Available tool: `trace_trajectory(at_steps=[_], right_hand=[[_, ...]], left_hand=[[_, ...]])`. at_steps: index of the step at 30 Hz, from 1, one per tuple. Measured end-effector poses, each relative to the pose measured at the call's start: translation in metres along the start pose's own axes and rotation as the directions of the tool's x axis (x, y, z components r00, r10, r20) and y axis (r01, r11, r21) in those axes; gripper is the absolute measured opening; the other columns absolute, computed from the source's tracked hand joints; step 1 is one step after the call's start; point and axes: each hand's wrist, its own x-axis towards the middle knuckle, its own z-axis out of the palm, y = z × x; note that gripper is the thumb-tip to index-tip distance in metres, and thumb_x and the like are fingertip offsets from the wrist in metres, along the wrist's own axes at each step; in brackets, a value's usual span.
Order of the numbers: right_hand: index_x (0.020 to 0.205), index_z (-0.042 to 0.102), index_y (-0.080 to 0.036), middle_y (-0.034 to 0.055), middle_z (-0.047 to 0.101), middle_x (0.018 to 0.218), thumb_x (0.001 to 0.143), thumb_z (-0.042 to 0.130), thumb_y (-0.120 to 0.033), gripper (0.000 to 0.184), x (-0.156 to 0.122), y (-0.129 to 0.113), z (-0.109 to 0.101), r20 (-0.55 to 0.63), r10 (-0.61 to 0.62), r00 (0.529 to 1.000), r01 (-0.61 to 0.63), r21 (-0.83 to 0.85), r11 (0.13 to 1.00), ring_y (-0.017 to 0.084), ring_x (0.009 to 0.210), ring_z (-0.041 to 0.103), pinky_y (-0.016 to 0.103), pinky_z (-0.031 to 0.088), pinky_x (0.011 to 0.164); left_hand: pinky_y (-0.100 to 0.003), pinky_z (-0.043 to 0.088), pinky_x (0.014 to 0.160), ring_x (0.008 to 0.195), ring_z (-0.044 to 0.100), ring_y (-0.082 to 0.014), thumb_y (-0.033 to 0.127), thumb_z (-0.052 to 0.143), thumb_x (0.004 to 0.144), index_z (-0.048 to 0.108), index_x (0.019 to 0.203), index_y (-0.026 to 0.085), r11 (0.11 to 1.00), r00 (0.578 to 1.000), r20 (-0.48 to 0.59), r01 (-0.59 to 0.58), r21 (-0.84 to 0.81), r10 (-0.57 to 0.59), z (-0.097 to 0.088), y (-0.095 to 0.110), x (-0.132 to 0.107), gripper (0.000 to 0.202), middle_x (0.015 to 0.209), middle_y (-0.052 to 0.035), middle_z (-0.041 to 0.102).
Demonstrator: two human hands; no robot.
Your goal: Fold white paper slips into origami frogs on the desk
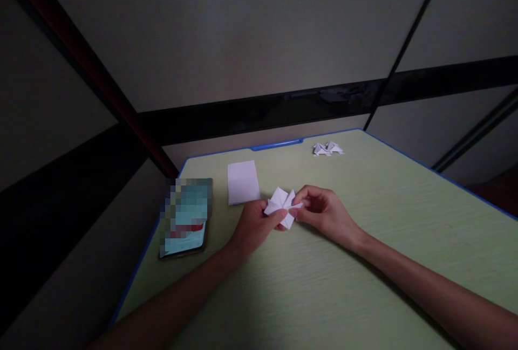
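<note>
Both forearms reached in from the near edge — the left hand [253, 226] and right hand [324, 211] met mid-table [364, 263], fingers pinched shut on a folded white paper [282, 207]. It had no clear long axis, flaps spreading outward. Beyond lay a phone [186, 219], a paper sheet [242, 182] — farther, small folded pieces [327, 148].

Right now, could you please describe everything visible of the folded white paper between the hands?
The folded paper piece is white, creased into several pointed flaps fanning from its centre. It is held over the green table: the left hand grips its left side, the right hand pinches a right flap.
</note>
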Motion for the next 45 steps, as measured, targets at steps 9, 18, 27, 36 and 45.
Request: trace_trajectory(at_steps=[9, 18, 27, 36, 45], right_hand=[[0.059, 0.055, -0.014, 0.0000, 0.053, 0.058, 0.064, 0.063, -0.026, 0.015, -0.004, -0.001, 0.000, -0.019, -0.221, 0.975, 0.216, -0.130, 0.968, 0.008, 0.053, 0.046, 0.022, 0.037, 0.048], [0.065, 0.063, -0.017, 0.0081, 0.054, 0.094, 0.072, 0.055, -0.018, 0.011, -0.007, -0.005, -0.006, 0.097, -0.510, 0.855, 0.490, -0.471, 0.734, 0.017, 0.082, 0.053, 0.030, 0.044, 0.064], [0.073, 0.062, -0.016, 0.0084, 0.049, 0.097, 0.076, 0.050, -0.014, 0.013, -0.009, -0.007, -0.010, 0.245, -0.583, 0.775, 0.615, -0.509, 0.603, 0.008, 0.054, 0.049, 0.029, 0.044, 0.054], [0.070, 0.063, -0.017, 0.0071, 0.051, 0.091, 0.074, 0.052, -0.016, 0.011, -0.009, -0.006, -0.008, 0.245, -0.551, 0.798, 0.594, -0.479, 0.647, 0.012, 0.065, 0.053, 0.029, 0.045, 0.058], [0.055, 0.053, -0.014, 0.0039, 0.050, 0.077, 0.067, 0.059, -0.025, 0.017, -0.005, -0.008, 0.003, -0.048, -0.209, 0.977, 0.198, -0.173, 0.965, 0.011, 0.068, 0.049, 0.024, 0.041, 0.059]], left_hand=[[-0.021, 0.044, 0.052, 0.054, 0.055, -0.0103, 0.022, 0.057, 0.063, 0.060, 0.064, 0.010, 0.996, 1.000, 0.023, -0.010, -0.094, 0.012, 0.000, 0.000, -0.001, 0.013, 0.058, -0.0017, 0.061], [-0.022, 0.046, 0.053, 0.058, 0.057, -0.0114, 0.024, 0.054, 0.065, 0.061, 0.072, 0.009, 0.989, 0.999, 0.046, 0.014, -0.147, -0.007, 0.000, 0.001, 0.001, 0.018, 0.064, -0.0041, 0.064], [-0.024, 0.049, 0.054, 0.059, 0.057, -0.0120, 0.021, 0.057, 0.062, 0.062, 0.070, 0.008, 0.970, 0.984, 0.166, 0.100, -0.223, -0.064, -0.007, -0.003, 0.006, 0.016, 0.065, -0.0052, 0.064], [-0.023, 0.047, 0.051, 0.053, 0.056, -0.0116, 0.028, 0.060, 0.061, 0.062, 0.065, 0.008, 0.985, 0.976, 0.206, 0.103, -0.142, -0.072, -0.008, -0.001, 0.005, 0.021, 0.060, -0.0053, 0.062], [-0.020, 0.045, 0.050, 0.051, 0.054, -0.0097, 0.026, 0.059, 0.063, 0.062, 0.065, 0.009, 0.981, 0.999, -0.025, -0.047, -0.188, 0.043, -0.002, -0.001, -0.001, 0.018, 0.057, -0.0018, 0.061]])
